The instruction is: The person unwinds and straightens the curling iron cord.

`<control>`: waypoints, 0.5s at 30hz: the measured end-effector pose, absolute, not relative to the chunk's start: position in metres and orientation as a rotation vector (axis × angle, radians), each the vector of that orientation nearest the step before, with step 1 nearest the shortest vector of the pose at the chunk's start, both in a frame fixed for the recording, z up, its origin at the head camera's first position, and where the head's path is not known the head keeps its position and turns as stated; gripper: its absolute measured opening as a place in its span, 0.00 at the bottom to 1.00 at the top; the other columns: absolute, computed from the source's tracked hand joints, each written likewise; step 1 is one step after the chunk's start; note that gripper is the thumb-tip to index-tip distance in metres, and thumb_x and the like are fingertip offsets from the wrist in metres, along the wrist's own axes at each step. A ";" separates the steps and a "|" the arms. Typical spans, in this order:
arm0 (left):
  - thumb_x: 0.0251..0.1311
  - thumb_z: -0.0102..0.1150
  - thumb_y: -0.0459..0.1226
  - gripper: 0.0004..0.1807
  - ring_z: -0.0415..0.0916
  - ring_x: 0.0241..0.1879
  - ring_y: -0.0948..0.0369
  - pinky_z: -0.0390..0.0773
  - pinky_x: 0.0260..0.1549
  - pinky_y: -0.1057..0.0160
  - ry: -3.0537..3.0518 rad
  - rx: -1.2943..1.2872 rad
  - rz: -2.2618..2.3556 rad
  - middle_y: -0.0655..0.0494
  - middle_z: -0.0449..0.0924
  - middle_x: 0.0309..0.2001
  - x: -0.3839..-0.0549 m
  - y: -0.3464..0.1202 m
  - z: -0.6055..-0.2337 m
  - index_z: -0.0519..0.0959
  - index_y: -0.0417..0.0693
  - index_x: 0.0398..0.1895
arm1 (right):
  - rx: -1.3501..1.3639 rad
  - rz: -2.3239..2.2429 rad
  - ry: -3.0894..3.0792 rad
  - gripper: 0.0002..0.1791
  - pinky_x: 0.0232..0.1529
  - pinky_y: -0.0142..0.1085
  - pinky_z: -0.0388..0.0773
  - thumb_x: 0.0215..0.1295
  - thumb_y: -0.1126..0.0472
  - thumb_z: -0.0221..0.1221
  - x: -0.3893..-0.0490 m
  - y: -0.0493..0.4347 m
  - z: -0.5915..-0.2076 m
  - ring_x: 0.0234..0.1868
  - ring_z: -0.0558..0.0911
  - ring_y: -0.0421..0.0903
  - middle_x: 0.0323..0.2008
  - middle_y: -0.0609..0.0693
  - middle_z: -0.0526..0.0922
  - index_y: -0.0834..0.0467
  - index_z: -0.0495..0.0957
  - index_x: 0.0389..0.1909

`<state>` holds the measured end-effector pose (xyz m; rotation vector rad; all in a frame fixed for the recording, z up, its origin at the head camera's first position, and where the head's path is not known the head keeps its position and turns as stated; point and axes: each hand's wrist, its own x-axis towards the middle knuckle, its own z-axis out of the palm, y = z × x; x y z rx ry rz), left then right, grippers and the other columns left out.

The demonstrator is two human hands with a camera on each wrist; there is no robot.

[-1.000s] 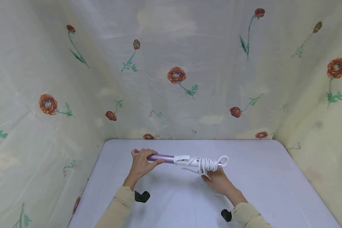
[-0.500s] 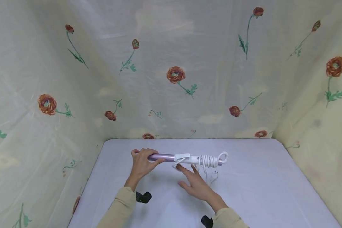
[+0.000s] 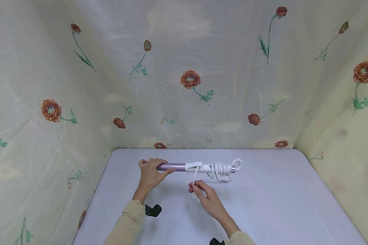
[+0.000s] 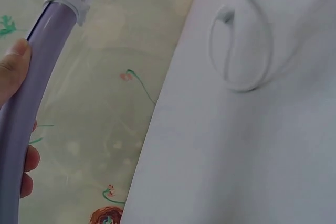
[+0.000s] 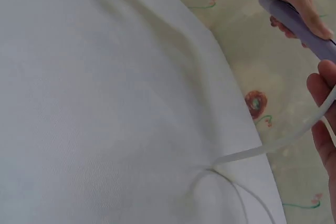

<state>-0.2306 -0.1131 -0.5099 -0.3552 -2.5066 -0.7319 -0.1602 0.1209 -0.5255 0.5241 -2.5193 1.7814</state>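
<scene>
Wand-type tool (image 3: 190, 166): horiz., above table (image 3: 279, 204). L hand (image 3: 150, 175): fingers wrapped round purple barrel (image 3: 177, 167). R hand (image 3: 209, 200): pinches white cord (image 5: 289, 139), rest coiled on tool's far end. Est. handling: tool rigid, lightish, barrel prob. slippery; cord flexible. Grip pts: barrel; cord nr. tool.

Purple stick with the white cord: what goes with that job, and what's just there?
Part of the job:
purple stick, held by the left hand
white cord, pinched by the right hand

Just there:
white table underneath
flowered cloth behind
</scene>
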 end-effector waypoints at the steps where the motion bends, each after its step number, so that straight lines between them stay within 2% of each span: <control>1: 0.42 0.69 0.60 0.25 0.75 0.35 0.58 0.50 0.48 0.45 -2.512 -0.350 -0.734 0.57 0.86 0.34 -0.231 -0.114 -0.510 0.84 0.53 0.36 | 0.494 1.791 -2.506 0.11 0.50 0.34 0.75 0.72 0.54 0.48 -0.159 0.124 -0.524 0.43 0.82 0.39 0.37 0.48 0.85 0.53 0.77 0.45; 6: 0.43 0.69 0.58 0.25 0.75 0.35 0.57 0.49 0.49 0.44 -2.528 -0.344 -0.788 0.56 0.86 0.35 -0.232 -0.116 -0.508 0.84 0.51 0.37 | 0.415 1.827 -2.387 0.11 0.44 0.32 0.76 0.71 0.58 0.49 -0.155 0.139 -0.522 0.36 0.81 0.38 0.31 0.50 0.82 0.60 0.78 0.41; 11: 0.43 0.70 0.58 0.25 0.76 0.35 0.57 0.50 0.49 0.46 -2.545 -0.322 -0.836 0.56 0.86 0.36 -0.232 -0.115 -0.511 0.84 0.51 0.38 | 0.315 1.910 -2.252 0.10 0.31 0.29 0.77 0.71 0.65 0.49 -0.150 0.149 -0.520 0.26 0.77 0.43 0.27 0.56 0.76 0.67 0.76 0.39; 15: 0.43 0.69 0.59 0.26 0.75 0.36 0.57 0.50 0.50 0.45 -2.570 -0.282 -0.839 0.55 0.86 0.36 -0.232 -0.112 -0.515 0.83 0.51 0.38 | 0.263 1.903 -2.243 0.09 0.27 0.29 0.73 0.70 0.67 0.49 -0.147 0.155 -0.517 0.24 0.72 0.38 0.25 0.53 0.73 0.68 0.76 0.38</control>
